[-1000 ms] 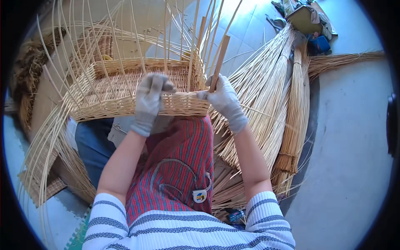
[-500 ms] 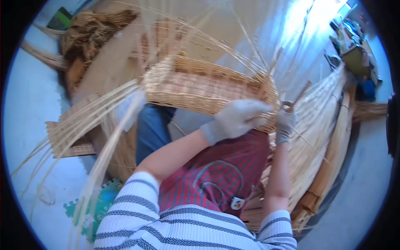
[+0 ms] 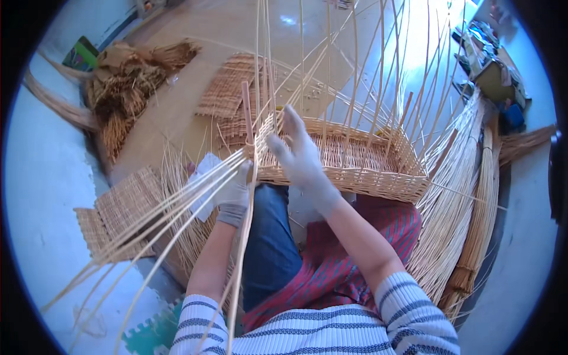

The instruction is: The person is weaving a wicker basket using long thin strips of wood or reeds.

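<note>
Floor [image 3: 228, 32]: we see tan, bluish toward the right.
Glare [image 3: 421, 44]: bright white, upper right.
Mat [image 3: 151, 336]: green, tooth-edged, lower left.

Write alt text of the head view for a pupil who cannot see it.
A person's gloved left grip and open right grip are at the left end of a woven basket. Pale rods fan toward lower left; rod bundles lie at right.

Rectangular tan wicker basket [image 3: 370, 181], open-topped, long rods [image 3: 328, 65] rising, over the lap [image 3: 337, 272]

so the white-gloved left hand [image 3: 235, 190] and white-gloved right hand [image 3: 300, 156] have both hopped from the right end of the rectangular tan wicker basket [image 3: 370, 183] to its left
</note>
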Demonstrator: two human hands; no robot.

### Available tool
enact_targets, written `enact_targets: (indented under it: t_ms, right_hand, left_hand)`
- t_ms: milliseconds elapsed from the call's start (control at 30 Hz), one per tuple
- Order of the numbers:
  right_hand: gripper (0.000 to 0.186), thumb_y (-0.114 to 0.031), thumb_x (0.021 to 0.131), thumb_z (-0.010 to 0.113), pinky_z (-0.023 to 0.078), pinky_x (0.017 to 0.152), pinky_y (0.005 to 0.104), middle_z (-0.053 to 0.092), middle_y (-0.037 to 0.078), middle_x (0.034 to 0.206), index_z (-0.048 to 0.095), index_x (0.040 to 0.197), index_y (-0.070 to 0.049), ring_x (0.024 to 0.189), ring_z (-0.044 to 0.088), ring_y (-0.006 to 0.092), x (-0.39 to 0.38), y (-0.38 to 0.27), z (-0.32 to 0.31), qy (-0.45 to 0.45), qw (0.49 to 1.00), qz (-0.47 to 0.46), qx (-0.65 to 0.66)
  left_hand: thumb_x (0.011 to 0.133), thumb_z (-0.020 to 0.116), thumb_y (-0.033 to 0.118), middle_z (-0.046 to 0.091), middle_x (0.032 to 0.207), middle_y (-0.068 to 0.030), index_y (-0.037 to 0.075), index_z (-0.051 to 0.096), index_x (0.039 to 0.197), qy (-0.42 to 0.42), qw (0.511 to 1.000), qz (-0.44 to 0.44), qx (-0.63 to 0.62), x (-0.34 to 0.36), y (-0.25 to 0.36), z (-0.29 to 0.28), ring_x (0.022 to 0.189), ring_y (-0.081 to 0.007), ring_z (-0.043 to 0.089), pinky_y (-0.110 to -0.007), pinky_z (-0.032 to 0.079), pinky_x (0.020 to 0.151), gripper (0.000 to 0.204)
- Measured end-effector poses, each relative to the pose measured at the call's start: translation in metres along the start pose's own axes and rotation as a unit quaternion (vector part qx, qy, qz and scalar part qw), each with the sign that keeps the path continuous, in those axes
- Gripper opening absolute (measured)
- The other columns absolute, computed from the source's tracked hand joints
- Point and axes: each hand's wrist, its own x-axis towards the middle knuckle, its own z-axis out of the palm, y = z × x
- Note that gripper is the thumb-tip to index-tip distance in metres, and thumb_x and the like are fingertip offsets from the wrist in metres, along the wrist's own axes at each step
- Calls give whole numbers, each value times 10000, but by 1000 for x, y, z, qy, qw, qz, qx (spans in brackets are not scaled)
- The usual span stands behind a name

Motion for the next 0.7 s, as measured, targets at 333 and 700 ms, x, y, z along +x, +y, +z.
enact_targets:
  t_ms: [333,700]
  right_hand:
    - [607,-485,920,636,481,892,398,598,225,1158,571,1197,51,974,605,310,76,76,67,231,964,130,24]
    - [499,-353,1007,541,424,1041,343,598,193,1264,520,1328,28,1166,588,230,72,-14,43,167,954,-179,171]
  left_hand:
    - [694,759,130,683,1100,-113,187,565,1264,-164,924,178,295,35,-49,-27,977,-313,665,-428,511,860,605]
    - [707,776,49,593,1296,-134,165,522,1308,-225,925,149,269,41,-54,-29,1235,-360,543,-439,417,1063,664]
